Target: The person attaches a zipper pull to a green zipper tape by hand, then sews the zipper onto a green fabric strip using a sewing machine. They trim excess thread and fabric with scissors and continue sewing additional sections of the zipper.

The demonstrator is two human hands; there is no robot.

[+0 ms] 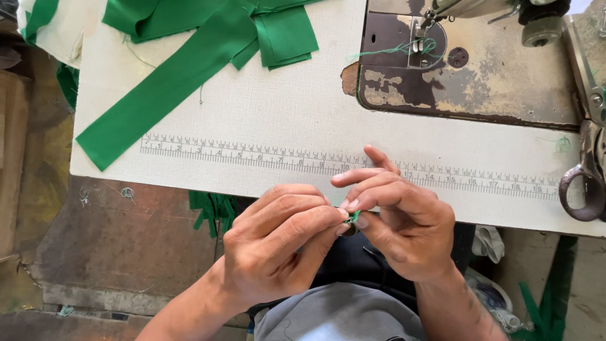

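Green fabric strips (189, 69) top left on the desk (284, 132). My left hand (278, 243) & right hand (398, 221) both pinching a tiny green thread bit (353, 217) just off the desk edge, w/ sewing machine (480, 63) & scissors (590, 151) far right.

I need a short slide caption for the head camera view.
Left hand and right hand pinch a small green thread piece before a white worktable with green fabric strips.

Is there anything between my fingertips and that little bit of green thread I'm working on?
Nothing visible. The left hand and right hand meet fingertip to fingertip, pinching the small green thread directly, in front of the white table's edge.
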